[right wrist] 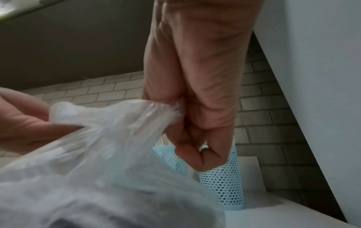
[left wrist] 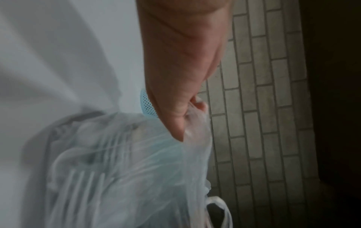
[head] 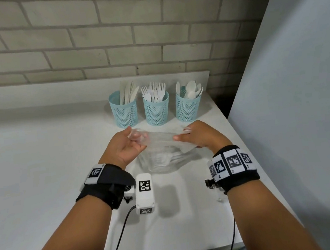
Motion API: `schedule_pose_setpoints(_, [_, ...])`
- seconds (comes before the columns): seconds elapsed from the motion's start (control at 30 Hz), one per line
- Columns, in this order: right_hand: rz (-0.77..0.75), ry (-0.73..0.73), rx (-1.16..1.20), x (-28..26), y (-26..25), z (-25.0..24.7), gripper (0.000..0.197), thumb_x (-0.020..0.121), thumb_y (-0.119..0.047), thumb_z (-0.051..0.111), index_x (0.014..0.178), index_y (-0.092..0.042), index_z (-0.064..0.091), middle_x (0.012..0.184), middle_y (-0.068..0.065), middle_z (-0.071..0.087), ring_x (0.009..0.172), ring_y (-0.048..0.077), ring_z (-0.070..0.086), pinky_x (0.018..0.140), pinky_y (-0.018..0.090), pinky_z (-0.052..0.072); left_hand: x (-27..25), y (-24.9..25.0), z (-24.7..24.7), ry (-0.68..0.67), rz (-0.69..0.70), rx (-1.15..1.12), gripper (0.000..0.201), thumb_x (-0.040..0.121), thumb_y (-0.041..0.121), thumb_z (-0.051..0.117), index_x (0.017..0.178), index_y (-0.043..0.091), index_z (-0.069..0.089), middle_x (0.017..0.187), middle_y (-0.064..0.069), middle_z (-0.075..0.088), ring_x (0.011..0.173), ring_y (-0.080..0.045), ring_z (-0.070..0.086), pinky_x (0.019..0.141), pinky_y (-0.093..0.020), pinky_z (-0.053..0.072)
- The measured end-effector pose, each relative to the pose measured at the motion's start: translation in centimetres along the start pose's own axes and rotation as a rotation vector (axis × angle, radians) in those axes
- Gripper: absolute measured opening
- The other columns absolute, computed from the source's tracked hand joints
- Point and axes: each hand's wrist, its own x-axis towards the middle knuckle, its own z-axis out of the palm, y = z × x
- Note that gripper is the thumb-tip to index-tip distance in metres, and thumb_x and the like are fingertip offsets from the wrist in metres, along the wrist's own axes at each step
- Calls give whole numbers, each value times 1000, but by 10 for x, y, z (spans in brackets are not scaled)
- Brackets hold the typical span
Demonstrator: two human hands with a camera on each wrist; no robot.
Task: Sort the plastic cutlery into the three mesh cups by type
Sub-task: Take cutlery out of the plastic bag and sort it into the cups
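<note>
Both hands held a clear plastic bag (head: 163, 152) above the white table (head: 39, 161): the left hand (head: 124, 148) gripped its top edge at 9 o'clock and the right hand (head: 198, 135) pinched the edge at 3 o'clock, stretching the mouth left to right. Through the film, the left wrist view showed a fork (left wrist: 86, 185) inside, though which way it pointed was unclear. At 12 o'clock stood three blue mesh cups in a row, holding knives (head: 127, 93), forks (head: 154, 91) and spoons (head: 191, 89), all upright with handles down.
</note>
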Motion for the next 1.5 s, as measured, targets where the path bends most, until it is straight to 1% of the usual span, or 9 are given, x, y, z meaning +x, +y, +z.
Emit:
schedule_pose_setpoints(0.2, [314,44,940,7,3,-3,17,97,-14,46,87,0,48,79,9,57,74,24,67,54,38,58,-4,0,1,-61,21,384,14,87,24,59,94,12,57,67,1,43,39,-4,34,36,-12,34])
schedule_pose_setpoints(0.37, [514,64,1556,16,34,4,22,83,21,48,74,1,48,46,13,59,41,24,60,42,17,49,5,-4,-5,101,35,353,24,100,8,37,85,4,54,75,1,43,36,-3,33,31,-10,31])
schedule_pose_setpoints(0.47, [529,175,1326,25,39,6,3,90,-5,58,92,-4,56,91,11,69,82,19,70,70,27,57,0,-1,-6,143,54,472,14,99,6,40,102,4,53,85,-10,52,58,-14,52,41,-19,48])
schedule_pose_setpoints(0.67, [279,493,34,17,2,-7,68,86,-34,62,143,-23,27,142,16,27,130,34,31,101,45,35,-13,-2,9,347,449,1562,54,86,41,61,132,26,36,137,-12,26,122,-32,39,95,-41,41])
schedule_pose_setpoints(0.87, [144,205,-466,5,-22,3,66,87,-57,51,132,-9,45,131,18,48,116,32,50,95,39,43,-14,-14,18,302,481,2125,49,81,58,58,75,10,50,83,-5,56,83,-23,52,68,-29,40])
schedule_pose_setpoints(1.1, [119,-98,-612,-4,-23,18,32,79,-26,74,76,-5,51,74,5,55,61,18,51,58,25,41,-10,-18,18,250,468,2208,40,76,34,74,91,4,54,87,-6,52,91,-27,57,70,-27,38])
schedule_pose_setpoints(1.2, [123,-9,-575,9,-21,16,13,86,-14,62,81,-3,57,92,13,66,78,24,62,75,28,51,0,-11,10,262,442,2079,28,82,24,66,67,6,51,70,-3,53,81,-27,57,68,-28,41])
schedule_pose_setpoints(1.4, [242,158,181,21,-6,-4,7,90,-1,52,89,-4,58,86,13,63,80,25,62,87,41,54,1,8,-6,197,126,932,6,88,5,60,82,6,61,65,-6,66,47,-11,62,45,-18,53])
schedule_pose_setpoints(1.5, [286,42,729,20,-2,-2,18,92,10,44,83,-2,53,97,15,59,89,25,61,69,35,57,6,9,-12,193,29,553,12,94,0,49,87,5,58,52,-1,67,46,-9,64,46,-17,53])
